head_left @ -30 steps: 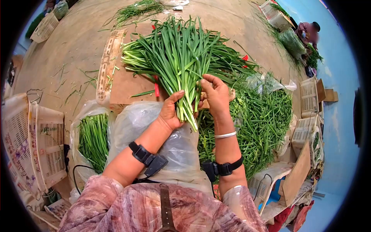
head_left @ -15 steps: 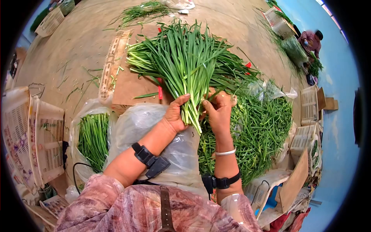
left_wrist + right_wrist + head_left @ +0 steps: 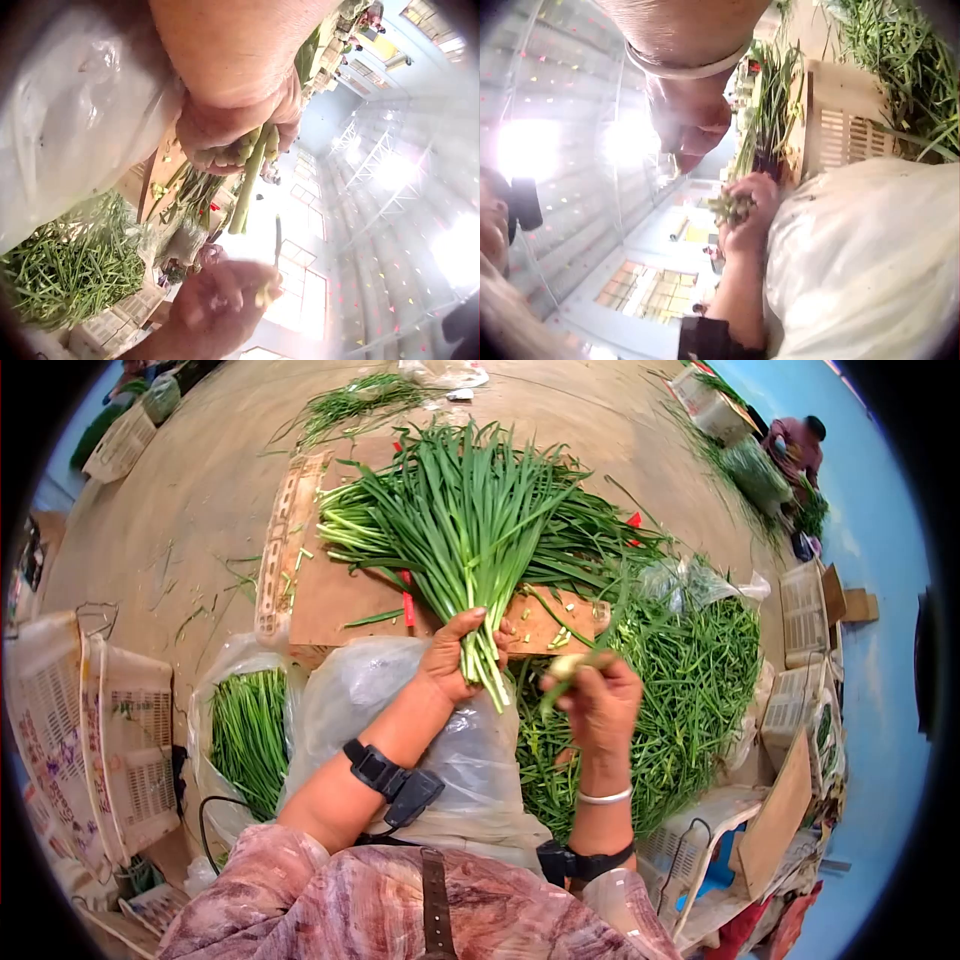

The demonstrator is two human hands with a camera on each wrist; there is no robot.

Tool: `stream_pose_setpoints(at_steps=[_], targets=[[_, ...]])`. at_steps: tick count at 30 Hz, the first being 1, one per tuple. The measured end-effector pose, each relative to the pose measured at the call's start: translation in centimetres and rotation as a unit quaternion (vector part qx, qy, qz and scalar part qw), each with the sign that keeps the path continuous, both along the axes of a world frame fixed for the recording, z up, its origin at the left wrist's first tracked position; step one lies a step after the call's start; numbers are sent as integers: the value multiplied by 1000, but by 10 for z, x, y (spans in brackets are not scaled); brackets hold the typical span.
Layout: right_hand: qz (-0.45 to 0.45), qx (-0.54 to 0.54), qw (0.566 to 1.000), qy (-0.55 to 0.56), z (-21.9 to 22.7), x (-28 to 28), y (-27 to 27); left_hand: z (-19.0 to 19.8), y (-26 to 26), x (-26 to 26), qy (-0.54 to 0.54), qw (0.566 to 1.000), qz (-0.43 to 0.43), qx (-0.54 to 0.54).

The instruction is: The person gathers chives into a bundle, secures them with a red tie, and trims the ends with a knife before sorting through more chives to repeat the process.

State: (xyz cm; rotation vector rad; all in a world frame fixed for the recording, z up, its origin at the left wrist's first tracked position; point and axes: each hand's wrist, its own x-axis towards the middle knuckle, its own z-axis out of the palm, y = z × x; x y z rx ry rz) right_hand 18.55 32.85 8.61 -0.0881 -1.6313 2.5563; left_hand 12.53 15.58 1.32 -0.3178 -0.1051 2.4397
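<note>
My left hand (image 3: 455, 658) grips a bunch of long green leafy stalks (image 3: 480, 530) near their pale cut ends, the leaves fanning away from me. In the left wrist view the stalk ends (image 3: 251, 180) stick out of the fist. My right hand (image 3: 602, 705), apart from the bunch and to its right, pinches a small pale and green piece (image 3: 562, 670), blurred, above the heap of loose green leaves (image 3: 680, 690). More stalks (image 3: 345, 525) lie on the board (image 3: 340, 595) beneath the bunch.
Clear plastic (image 3: 390, 700) covers my lap. A bag of green stalks (image 3: 250, 735) stands at the left, by white crates (image 3: 130, 760). Crates (image 3: 800, 610) line the right side. A person (image 3: 797, 445) is at the far right.
My right hand has moved from beside the bunch's stems down and to the right, with a small piece in its fingers. My left hand still holds the bunch.
</note>
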Motion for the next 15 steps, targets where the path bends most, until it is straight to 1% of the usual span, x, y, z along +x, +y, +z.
stream_pose_setpoints(at_steps=[1, 2, 3, 4, 5, 6, 7, 8, 9, 10, 11, 12, 13, 14, 15], targets=[[-8, -37, 999, 7, 2, 4, 20, -1, -3, 0, 8, 1000, -12, 21], [-5, -167, 986, 29, -10, 5, 57, 0, -5, 0, 9, 999, -20, 32], [-1, -294, 955, 49, -22, 4, 88, 3, -7, 1, 10, 999, -28, 43], [-116, -285, 952, 13, -11, 3, 90, 6, -8, 0, 10, 999, -26, 43], [-229, -270, 935, -26, 0, 2, 93, 8, -9, 1, 7, 999, -31, 30], [-164, -244, 952, -83, -23, 9, 116, 11, -10, 2, 2, 999, -35, 19], [-147, -74, 958, -234, -46, 7, 133, 15, -10, 1, 5, 999, -30, 20], [-94, 27, 961, -260, -42, 6, 117, 19, -10, 1, 32, 997, -28, -70], [-41, 125, 950, -285, -35, 10, 88, 25, -12, 4, 53, 985, -28, -164], [16, 89, 961, -261, -28, 8, 65, 40, -9, 7, 63, 952, -5, -298], [70, 52, 969, -233, -20, 2, 42, 53, -5, 10, 64, 951, -4, -302], [79, 46, 976, -196, -13, -6, 20, 64, 1, 13, 143, 902, 32, -407], [88, 40, 983, -159, -5, -15, 0, 74, 5, 14, 220, 833, 67, -503], [106, 41, 991, -74, 10, -24, -19, 83, 6, 14, 243, 810, 60, -530], [122, 42, 992, 11, 21, -33, -33, 92, 7, 10, 247, 809, 58, -530]])
